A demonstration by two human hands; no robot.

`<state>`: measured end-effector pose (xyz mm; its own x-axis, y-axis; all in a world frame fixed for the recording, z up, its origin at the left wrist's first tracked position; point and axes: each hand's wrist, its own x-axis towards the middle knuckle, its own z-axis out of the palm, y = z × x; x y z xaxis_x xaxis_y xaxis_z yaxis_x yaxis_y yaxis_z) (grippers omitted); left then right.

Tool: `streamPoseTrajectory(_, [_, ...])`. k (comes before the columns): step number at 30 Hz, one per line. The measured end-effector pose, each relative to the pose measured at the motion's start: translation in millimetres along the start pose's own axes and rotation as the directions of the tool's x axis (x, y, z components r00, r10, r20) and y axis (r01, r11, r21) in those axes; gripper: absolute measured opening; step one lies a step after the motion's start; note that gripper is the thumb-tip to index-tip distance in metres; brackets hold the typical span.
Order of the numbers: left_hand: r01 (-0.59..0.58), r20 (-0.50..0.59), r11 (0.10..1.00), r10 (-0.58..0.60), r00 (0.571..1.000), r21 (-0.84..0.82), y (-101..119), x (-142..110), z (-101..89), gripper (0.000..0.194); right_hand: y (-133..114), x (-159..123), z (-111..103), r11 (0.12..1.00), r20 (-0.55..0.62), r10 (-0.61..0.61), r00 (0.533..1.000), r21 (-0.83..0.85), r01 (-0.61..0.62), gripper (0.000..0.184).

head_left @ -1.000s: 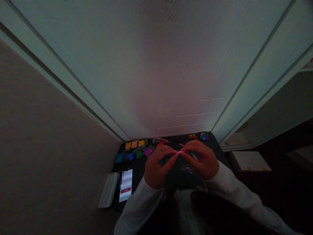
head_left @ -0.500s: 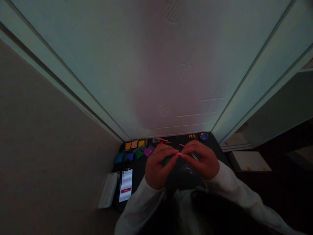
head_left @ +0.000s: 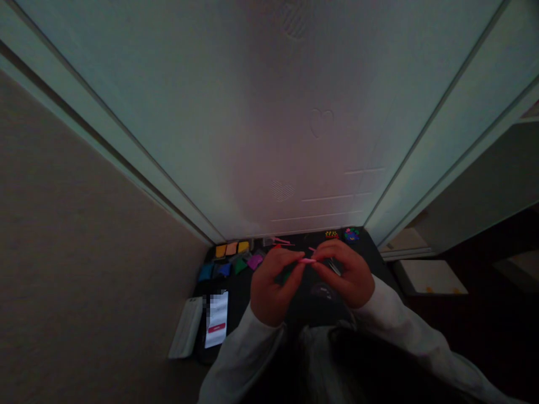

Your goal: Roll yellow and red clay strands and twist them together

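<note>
A small pink piece of what looks like modelling clay [head_left: 307, 261] is pinched between both hands, above the dark table [head_left: 311, 311]. My left hand [head_left: 275, 286] grips its left end with thumb and fingertips. At the other end, the thumb and forefinger of my right hand [head_left: 347, 275] are closed on it. Slim metal tool tips [head_left: 334, 266] show behind my right hand; I cannot tell whether they touch it. Beyond my left hand lie a purple clay packet [head_left: 255, 261] and a green packet [head_left: 240, 265].
Yellow and peach packets [head_left: 231, 248] line the back left, with blue packets [head_left: 224, 270] nearer. A lit phone [head_left: 217, 320] lies beside a white box [head_left: 186, 328]. Pink strips [head_left: 281, 241] rest by the wall. A yellow-dotted red item [head_left: 331, 234] and a multicoloured round piece [head_left: 351, 234] sit back right.
My fingertips have moved slightly apart, and more of the pink piece shows between them than half a second ago. Both hands otherwise keep their places.
</note>
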<state>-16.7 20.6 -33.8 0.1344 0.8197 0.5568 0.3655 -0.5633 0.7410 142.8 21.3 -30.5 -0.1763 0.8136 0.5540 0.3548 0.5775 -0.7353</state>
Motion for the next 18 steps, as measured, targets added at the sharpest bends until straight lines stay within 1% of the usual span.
streamPoseTrajectory(4, [-0.066, 0.019, 0.995, 0.064, 0.998, 0.071, -0.2, 1.7, -1.6, 0.017, 1.5, -0.9, 0.2, 0.999, 0.003, -0.009, 1.000, -0.045, 0.010, 0.011])
streamPoseTrajectory(7, [-0.080, 0.032, 0.991, 0.077, 0.997, 0.108, 0.6, 2.9, -2.9, 0.014, 2.3, -1.4, -0.6, 0.998, 0.015, -0.015, 1.000, -0.065, 0.016, 0.012])
streamPoseTrajectory(11, [-0.100, 0.039, 0.989, 0.096, 0.995, 0.113, 1.2, 3.5, -2.8, 0.013, 2.8, -1.8, -1.1, 0.997, 0.029, -0.025, 0.999, -0.069, 0.027, 0.012])
streamPoseTrajectory(14, [-0.083, 0.043, 0.992, 0.079, 0.996, 0.096, 0.9, 2.9, -1.6, 0.010, 2.5, -2.1, -0.7, 0.997, 0.020, -0.026, 0.999, -0.073, 0.027, 0.012])
streamPoseTrajectory(18, [-0.024, 0.050, 0.999, 0.022, 0.999, 0.042, 0.1, 1.0, -0.1, 0.011, 1.5, -2.4, -0.9, 0.997, 0.021, -0.023, 1.000, -0.077, 0.025, 0.012])
